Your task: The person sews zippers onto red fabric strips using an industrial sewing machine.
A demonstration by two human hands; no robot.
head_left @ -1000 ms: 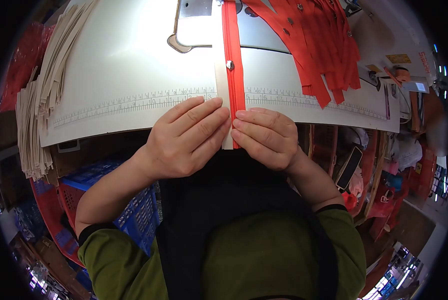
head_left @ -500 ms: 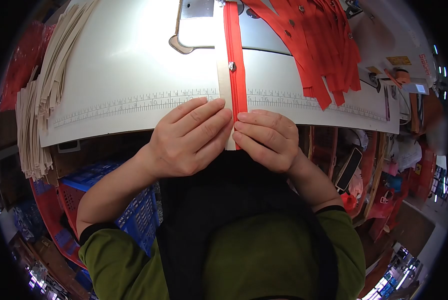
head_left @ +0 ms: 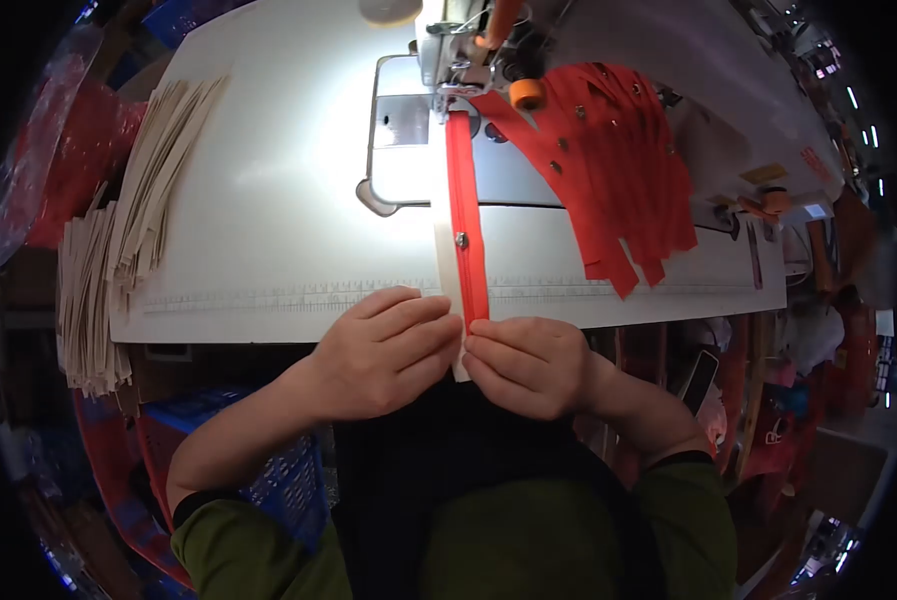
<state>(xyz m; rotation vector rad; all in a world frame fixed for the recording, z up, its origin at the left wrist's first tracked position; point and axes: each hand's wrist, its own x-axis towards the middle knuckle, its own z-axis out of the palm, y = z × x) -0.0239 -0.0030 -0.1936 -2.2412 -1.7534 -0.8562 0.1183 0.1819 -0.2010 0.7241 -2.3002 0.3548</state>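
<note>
A red zipper (head_left: 476,280) runs straight from the sewing machine's needle area (head_left: 446,100) toward me, with its metal slider (head_left: 461,240) about halfway along. Beside it on the left lies a beige fabric strip (head_left: 443,260), partly under the zipper. My left hand (head_left: 378,355) has its fingers closed at the near end of the strip, by the table's front edge. Right across from it, my right hand (head_left: 530,365) pinches the near end of the zipper. Both thumbs are largely hidden.
More red zippers (head_left: 623,170) lie in a pile right of the needle. Bundled beige strips (head_left: 163,180) hang over the table's left side. A printed ruler (head_left: 338,294) follows the front edge of the white table (head_left: 258,230). Below left is a blue basket (head_left: 293,490).
The view has tilted up, bringing the sewing machine's head into sight and shifting everything lower in the picture. Both hands keep hold of the near ends of the zipper and strip.
</note>
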